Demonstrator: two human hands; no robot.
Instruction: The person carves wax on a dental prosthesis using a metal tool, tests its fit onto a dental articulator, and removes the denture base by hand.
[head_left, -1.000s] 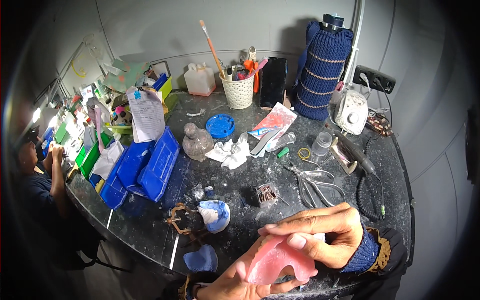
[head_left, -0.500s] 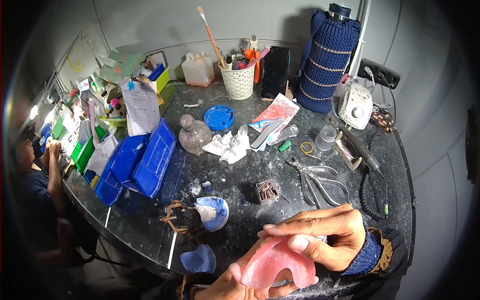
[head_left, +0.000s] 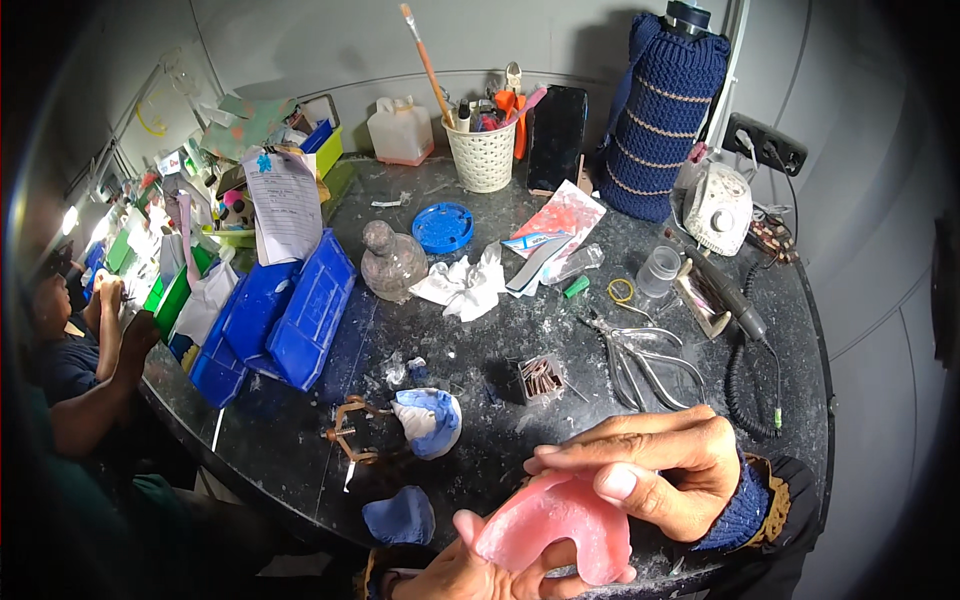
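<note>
A pink horseshoe-shaped denture base (head_left: 560,515) is held low in front of me, its smooth curved surface tilted up with the opening toward me. My left hand (head_left: 470,572) supports it from beneath, thumb at its left edge and fingertips under the arch. My right hand (head_left: 660,470) closes over its far right rim, the thumb pressed on top and the fingers stretched along the far side. Whether a small item is also under the right fingers is hidden. Beyond my left hand lie a blue moulded piece (head_left: 400,517) and a white-and-blue dental cast (head_left: 428,422) beside a brass-coloured articulator frame (head_left: 352,430).
Pliers (head_left: 640,360), a small box of brown pieces (head_left: 541,379) and a corded handpiece (head_left: 730,295) lie beyond my right hand. Crumpled tissue (head_left: 465,287) and blue trays (head_left: 310,315) stand farther off. Another person's arm (head_left: 110,395) shows at the left.
The denture base has turned slightly in my hands, and both hands keep hold. At the left, another person's raised forearm has come into view. The whole view has shifted a little.
</note>
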